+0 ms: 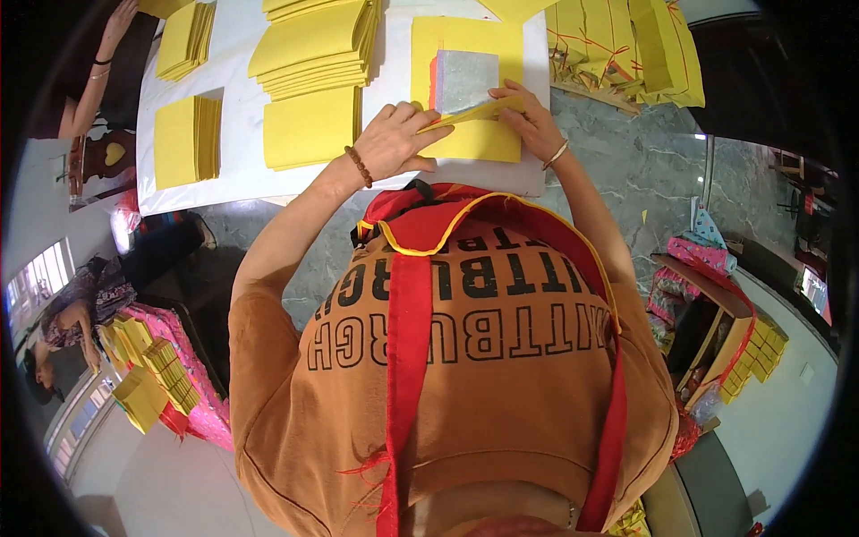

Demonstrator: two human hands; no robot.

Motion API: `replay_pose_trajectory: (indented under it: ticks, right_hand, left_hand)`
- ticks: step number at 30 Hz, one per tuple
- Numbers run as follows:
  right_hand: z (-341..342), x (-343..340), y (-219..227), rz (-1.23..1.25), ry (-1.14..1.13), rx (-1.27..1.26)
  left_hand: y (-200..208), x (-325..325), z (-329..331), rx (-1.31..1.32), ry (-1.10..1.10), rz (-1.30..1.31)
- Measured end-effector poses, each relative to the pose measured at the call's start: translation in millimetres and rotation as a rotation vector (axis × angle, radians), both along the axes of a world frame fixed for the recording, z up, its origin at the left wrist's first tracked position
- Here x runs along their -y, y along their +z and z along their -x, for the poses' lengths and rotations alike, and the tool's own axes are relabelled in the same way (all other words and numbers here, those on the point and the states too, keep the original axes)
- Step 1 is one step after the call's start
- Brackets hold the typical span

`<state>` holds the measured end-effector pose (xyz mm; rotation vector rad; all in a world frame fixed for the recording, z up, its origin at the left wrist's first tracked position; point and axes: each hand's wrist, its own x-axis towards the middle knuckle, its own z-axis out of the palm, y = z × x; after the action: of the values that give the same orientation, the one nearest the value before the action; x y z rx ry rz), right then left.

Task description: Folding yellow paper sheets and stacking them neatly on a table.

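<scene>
A yellow sheet of paper (pixel 429 46) lies on the white-covered table in front of me. On it sits a silver-grey rectangle (pixel 470 79) with a red strip down its left side. The near part of the paper is lifted into a narrow fold (pixel 474 114). At the fold's left end is my left hand (pixel 394 141), its fingers on the paper and its thumb apart, with a brown bead bracelet on the wrist. My right hand (pixel 534 123) grips the right end, fingertips over the fold and thumb partly hidden.
Stacks of folded yellow paper (pixel 313 130) stand to the left on the white table (pixel 242 143). Tied yellow bundles (pixel 599 45) lie beyond the right side. Another person's arm (pixel 94 85) reaches in at far left. Behind, a person leans over a pink-covered table (pixel 210 416) with yellow packets.
</scene>
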<state>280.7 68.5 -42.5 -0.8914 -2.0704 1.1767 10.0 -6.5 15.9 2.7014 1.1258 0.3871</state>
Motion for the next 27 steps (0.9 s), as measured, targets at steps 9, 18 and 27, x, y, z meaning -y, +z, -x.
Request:
replay_pose_trajectory:
  ticks: [9, 18, 27]
  right_hand:
    - [-1.6, -0.7, -1.0, 0.012, 0.056, 0.022]
    - [-5.9, -2.2, -0.8, 0.150, 0.057, -0.073]
    - [0.3, 2.9, -9.7, 0.117, -0.031, -0.026]
  left_hand:
    - [-0.4, -11.9, 8.4, 0.028, -0.077, 0.169]
    - [1.6, -15.5, 17.3, 0.269, -0.036, 0.243]
    - [-4.4, -13.7, 8.5, 0.424, 0.323, 0.469]
